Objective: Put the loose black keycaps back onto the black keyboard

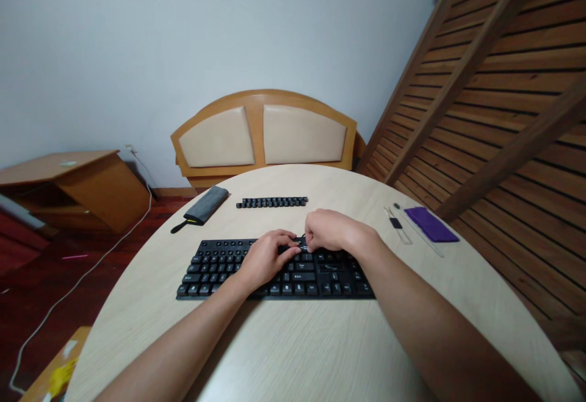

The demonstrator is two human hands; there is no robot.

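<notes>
A black keyboard lies flat on the round table, and both of my hands are over its upper rows. With fingers stretched out and the thumb apart from them, my left hand rests on the keys left of the Enter area. My right hand is curled with its fingertips pressed together, down at the keyboard's top edge beside my left fingertips. Anything between those right fingers is hidden. Part of the top row shows bare sockets without keycaps. Behind the keyboard, loose black keycaps stand in two rows.
A grey cloth pouch lies at the left of the table. On the right are a wire keycap puller, a thin brush and a folded purple cloth. A wooden headboard stands behind the table.
</notes>
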